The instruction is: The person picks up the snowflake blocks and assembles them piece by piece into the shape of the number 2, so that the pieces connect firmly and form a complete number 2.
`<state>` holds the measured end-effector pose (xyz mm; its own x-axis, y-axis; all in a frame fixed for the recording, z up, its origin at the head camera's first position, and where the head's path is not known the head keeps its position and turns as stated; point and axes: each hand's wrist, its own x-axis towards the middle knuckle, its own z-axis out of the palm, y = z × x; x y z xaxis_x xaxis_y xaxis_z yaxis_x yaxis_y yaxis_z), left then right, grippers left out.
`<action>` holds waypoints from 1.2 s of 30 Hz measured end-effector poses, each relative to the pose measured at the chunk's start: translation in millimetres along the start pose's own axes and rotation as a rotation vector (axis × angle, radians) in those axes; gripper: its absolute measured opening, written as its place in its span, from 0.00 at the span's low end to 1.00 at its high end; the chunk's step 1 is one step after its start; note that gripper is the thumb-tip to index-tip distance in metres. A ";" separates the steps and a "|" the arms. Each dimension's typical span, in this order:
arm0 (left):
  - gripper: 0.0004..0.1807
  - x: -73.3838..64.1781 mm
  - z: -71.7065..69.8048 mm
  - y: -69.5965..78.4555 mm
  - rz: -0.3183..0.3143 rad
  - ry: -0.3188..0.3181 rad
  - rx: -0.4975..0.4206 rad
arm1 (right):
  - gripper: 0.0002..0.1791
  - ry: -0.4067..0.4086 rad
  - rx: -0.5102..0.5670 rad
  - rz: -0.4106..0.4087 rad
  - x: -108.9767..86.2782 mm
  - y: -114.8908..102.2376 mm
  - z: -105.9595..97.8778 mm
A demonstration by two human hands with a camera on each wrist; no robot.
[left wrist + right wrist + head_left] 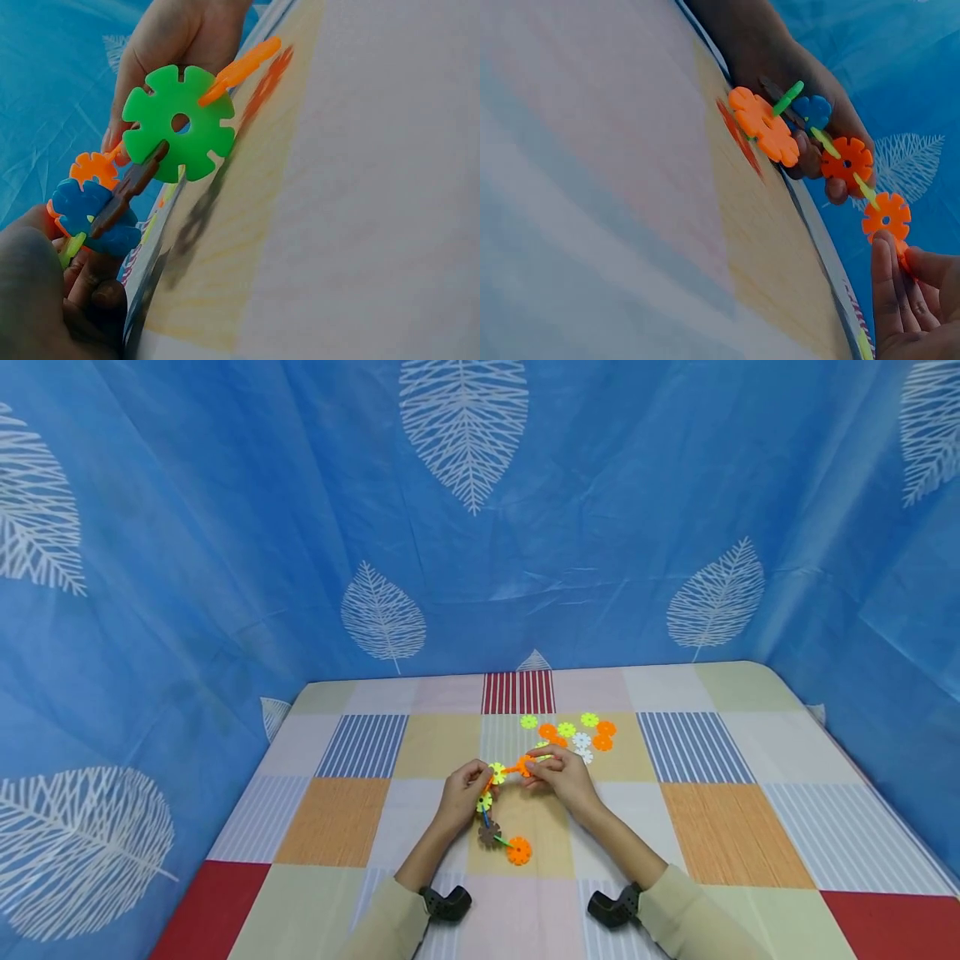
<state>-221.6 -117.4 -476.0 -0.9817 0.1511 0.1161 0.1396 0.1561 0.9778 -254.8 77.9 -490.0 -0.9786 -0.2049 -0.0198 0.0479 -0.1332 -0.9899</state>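
Note:
A chain of notched plastic snowflake discs, slotted edge to edge, stretches between both hands. My left hand [459, 800] grips it partway along, fingers curled behind an orange disc [847, 160] and close to a blue disc [82, 206]. Thumb and fingertips of my right hand [567, 779] pinch an orange disc [901, 253] at the far end, joined to another orange disc [886, 215]. Below the left hand hangs the other end: a brown disc [490, 834], a green disc [178, 126] seen edge-on from the head, and an orange end disc [519, 851].
Just beyond the right hand lie several loose discs: yellow ones [566, 729], orange ones [606, 728] and white ones [582, 740]. A patchwork-patterned cloth [330, 902] covers the table. Blue leaf-print curtains [570, 527] hang behind it and at both sides.

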 end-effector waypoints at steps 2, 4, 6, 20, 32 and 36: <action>0.12 0.1 -0.2 -1.1 0.003 -0.010 -0.013 | 0.13 -0.002 0.007 0.000 -1.0 0.0 2.3; 0.12 0.3 0.0 -1.7 0.012 -0.018 -0.022 | 0.13 0.005 0.019 -0.006 -1.7 0.6 4.0; 0.12 0.7 -0.1 -1.8 0.027 -0.028 -0.010 | 0.12 0.012 0.036 -0.013 -2.1 1.8 5.1; 0.11 -5.3 9.0 6.3 0.042 0.065 0.087 | 0.17 -0.020 -0.061 -0.158 -0.8 5.2 2.3; 0.14 -0.5 10.3 -0.8 -0.030 -0.062 -0.159 | 0.15 -0.163 -0.368 -0.315 -1.7 -13.4 12.1; 0.12 -1.7 10.3 0.8 -0.044 -0.028 -0.164 | 0.14 -0.031 -0.499 -0.378 24.0 0.1 5.3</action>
<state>-218.5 -107.5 -477.2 -0.9821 0.1749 0.0701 0.0715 0.0017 0.9974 -277.2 67.7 -489.8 -0.9029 -0.2608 0.3416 -0.4073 0.2654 -0.8739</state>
